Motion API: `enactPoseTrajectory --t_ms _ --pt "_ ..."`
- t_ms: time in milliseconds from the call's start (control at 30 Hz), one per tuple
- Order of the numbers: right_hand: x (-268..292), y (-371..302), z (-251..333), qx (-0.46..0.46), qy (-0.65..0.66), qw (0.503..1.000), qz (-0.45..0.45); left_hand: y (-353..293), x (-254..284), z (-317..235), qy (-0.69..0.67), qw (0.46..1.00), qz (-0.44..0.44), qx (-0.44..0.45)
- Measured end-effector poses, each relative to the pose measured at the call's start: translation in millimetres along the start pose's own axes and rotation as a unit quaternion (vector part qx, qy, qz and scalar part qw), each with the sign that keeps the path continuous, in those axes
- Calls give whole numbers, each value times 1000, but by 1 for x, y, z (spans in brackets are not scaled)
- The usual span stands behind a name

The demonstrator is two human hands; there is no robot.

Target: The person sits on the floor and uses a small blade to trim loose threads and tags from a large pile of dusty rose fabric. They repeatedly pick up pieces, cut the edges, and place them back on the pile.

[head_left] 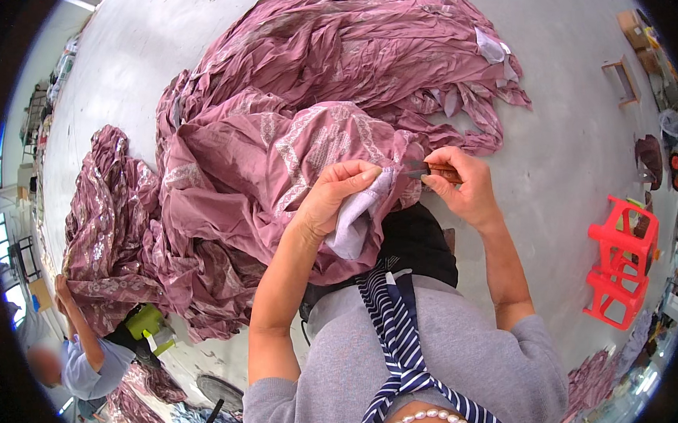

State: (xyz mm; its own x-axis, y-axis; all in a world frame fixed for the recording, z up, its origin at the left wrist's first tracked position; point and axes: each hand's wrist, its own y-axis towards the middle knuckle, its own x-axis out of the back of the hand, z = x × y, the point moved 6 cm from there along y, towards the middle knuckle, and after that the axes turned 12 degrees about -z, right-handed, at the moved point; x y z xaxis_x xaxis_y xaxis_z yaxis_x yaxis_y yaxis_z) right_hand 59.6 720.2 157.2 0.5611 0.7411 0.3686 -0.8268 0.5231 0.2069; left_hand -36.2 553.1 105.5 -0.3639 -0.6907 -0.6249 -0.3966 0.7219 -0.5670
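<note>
A grey floor (559,141) was spread below and around the fingers (446,160). Well to their left, at least 3 bright windows (2,240) were seen. Cardboard boxes (634,31) were placed far to the fingers' right, near 1 brown frame (632,84); red plastic furniture (613,281) was set nearer.

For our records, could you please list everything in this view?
patterned fabric: uncountable heaps, mauve, much of view
smooth cloth patches: several, lavender, centre and upper right
slim pointed tool: one, dark, centre
plastic stool: at least one, red, right
co-worker: one, bluish top, lower left
floor: one, grey, throughout
clutter: uncountable, mixed, rim
striped neckwear: one, navy and white, lower centre
beaded necklace: one, white, bottom
knit shirt: one, grey, bottom
left hand: one, pinching cloth
right hand: one, holding tool
</note>
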Motion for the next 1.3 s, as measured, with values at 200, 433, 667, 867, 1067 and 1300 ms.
enactPoseTrajectory --t_ms 200,433,667,867,1067,1300 --pt "-5 5 15 71 -45 996 23 -1 -6 -1 16 1000 14 13" --pt "7 5 1 -46 91 991 -87 2 3 2 5 1000 4 0" --pt "-6 -8 7 20 -10 1000 -2 2 7 2 -51 999 -3 19" --pt "-14 -5 27 141 -82 987 -4 2 5 3 -34 999 -10 20" --pt "-3 -8 18 131 -67 986 -78 0 3 3 -37 999 -17 27" --pt "-2 -10 16 69 -33 996 -49 3 9 2 -39 999 -7 24"
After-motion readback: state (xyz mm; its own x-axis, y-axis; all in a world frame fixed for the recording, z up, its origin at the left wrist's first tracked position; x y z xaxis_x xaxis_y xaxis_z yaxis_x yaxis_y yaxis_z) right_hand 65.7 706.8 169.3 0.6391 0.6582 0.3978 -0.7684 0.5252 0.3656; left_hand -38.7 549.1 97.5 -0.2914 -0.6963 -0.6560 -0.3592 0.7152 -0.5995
